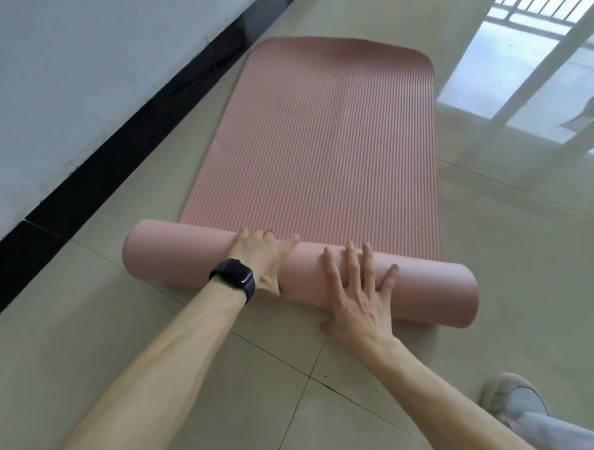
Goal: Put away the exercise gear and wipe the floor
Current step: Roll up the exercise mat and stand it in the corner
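A pink ribbed exercise mat (312, 150) lies on the tiled floor, stretching away from me. Its near end is rolled into a thick tube (185, 260) that lies across the frame. My left hand (265, 257), with a dark watch on the wrist, lies over the top of the roll with its fingertips going over the far side. My right hand (357, 295) presses flat on the roll to the right, fingers spread and straight.
A white wall with a black skirting board (122, 142) runs along the left of the mat. Glossy pale floor tiles (512, 254) reflect a window at the right. My foot in a grey shoe (509, 397) stands at the lower right.
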`<state>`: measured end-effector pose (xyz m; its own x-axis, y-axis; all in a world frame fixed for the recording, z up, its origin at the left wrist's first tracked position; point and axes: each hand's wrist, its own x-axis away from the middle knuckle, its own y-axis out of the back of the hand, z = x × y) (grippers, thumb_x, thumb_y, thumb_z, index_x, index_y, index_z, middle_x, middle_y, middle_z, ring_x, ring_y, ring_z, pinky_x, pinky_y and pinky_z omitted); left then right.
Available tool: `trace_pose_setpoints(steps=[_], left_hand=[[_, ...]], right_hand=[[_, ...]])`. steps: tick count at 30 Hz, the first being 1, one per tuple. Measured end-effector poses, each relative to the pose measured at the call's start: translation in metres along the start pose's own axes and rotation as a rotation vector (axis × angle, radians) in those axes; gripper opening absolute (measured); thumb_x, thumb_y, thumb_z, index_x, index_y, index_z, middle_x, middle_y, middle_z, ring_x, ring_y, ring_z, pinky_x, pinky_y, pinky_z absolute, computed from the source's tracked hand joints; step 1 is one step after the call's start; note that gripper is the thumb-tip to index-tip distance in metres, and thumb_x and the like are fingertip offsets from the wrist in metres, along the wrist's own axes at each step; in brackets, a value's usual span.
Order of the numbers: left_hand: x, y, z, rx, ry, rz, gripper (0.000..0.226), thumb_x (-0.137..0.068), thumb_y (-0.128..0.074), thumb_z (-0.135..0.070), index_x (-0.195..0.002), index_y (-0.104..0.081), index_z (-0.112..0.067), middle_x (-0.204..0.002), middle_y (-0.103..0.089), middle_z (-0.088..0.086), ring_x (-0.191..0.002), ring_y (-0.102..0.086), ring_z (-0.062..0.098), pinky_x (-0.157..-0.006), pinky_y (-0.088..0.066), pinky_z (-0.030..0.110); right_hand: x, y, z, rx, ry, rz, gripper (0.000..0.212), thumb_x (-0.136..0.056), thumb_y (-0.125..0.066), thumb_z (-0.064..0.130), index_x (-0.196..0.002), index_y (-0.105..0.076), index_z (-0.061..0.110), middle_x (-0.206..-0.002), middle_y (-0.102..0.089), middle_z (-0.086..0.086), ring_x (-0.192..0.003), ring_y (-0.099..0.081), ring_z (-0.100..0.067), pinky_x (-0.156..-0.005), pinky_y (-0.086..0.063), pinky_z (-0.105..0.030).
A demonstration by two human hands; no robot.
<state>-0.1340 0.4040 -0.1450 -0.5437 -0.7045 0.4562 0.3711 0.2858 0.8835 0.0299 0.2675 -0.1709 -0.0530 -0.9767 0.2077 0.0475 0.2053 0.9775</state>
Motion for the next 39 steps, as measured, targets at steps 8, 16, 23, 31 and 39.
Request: trace_pose_setpoints(steps=[8,16,23,31,39], left_hand=[[0.026,-0.015,-0.001,0.170,-0.037,-0.215,0.104,-0.068,-0.060,-0.059,-0.155,-0.010,-0.032,-0.158,-0.028,0.012,-0.147,-0.023,0.028,-0.119,-0.021,0.052],[0.029,-0.040,-0.016,-0.058,0.100,-0.175,0.126,-0.073,-0.075,-0.013,-0.150,0.024,-0.028,-0.162,-0.013,0.013,-0.150,-0.012,0.034,-0.107,-0.020,0.074],[0.003,-0.004,-0.006,0.084,0.067,-0.095,0.096,-0.064,-0.078,-0.026,-0.139,-0.017,-0.034,-0.125,-0.054,0.005,-0.115,-0.053,0.025,-0.092,-0.040,0.055],[0.016,0.007,-0.002,0.308,0.041,0.089,0.123,-0.060,-0.084,-0.046,-0.153,-0.003,-0.040,-0.155,-0.030,0.007,-0.143,-0.030,0.027,-0.112,-0.026,0.059],[0.052,-0.038,-0.024,0.071,0.154,-0.179,0.130,-0.081,-0.074,-0.025,-0.143,0.040,-0.032,-0.163,0.014,0.013,-0.149,0.017,0.040,-0.109,-0.006,0.076]], right_hand=[[-0.055,0.038,-0.033,-0.042,0.111,0.178,0.098,-0.060,-0.073,0.046,-0.143,-0.021,0.040,-0.131,-0.042,0.003,-0.123,-0.041,-0.028,-0.098,-0.029,-0.064],[-0.084,0.059,-0.037,-0.124,0.040,0.426,0.118,-0.053,-0.081,0.052,-0.150,-0.015,0.039,-0.146,-0.036,0.000,-0.139,-0.030,-0.032,-0.109,-0.020,-0.071],[-0.012,-0.004,-0.018,0.074,0.124,-0.070,0.131,-0.056,-0.083,0.026,-0.159,-0.003,0.025,-0.164,-0.009,-0.017,-0.151,-0.002,-0.042,-0.110,-0.003,-0.075],[-0.045,0.035,-0.036,0.027,0.178,0.113,0.103,-0.058,-0.069,0.033,-0.147,-0.018,0.040,-0.140,-0.037,0.007,-0.132,-0.037,-0.024,-0.106,-0.022,-0.069],[-0.106,0.072,-0.039,-0.093,0.114,0.516,0.122,-0.047,-0.084,0.043,-0.148,-0.015,0.046,-0.142,-0.039,0.006,-0.135,-0.033,-0.027,-0.109,-0.024,-0.066]])
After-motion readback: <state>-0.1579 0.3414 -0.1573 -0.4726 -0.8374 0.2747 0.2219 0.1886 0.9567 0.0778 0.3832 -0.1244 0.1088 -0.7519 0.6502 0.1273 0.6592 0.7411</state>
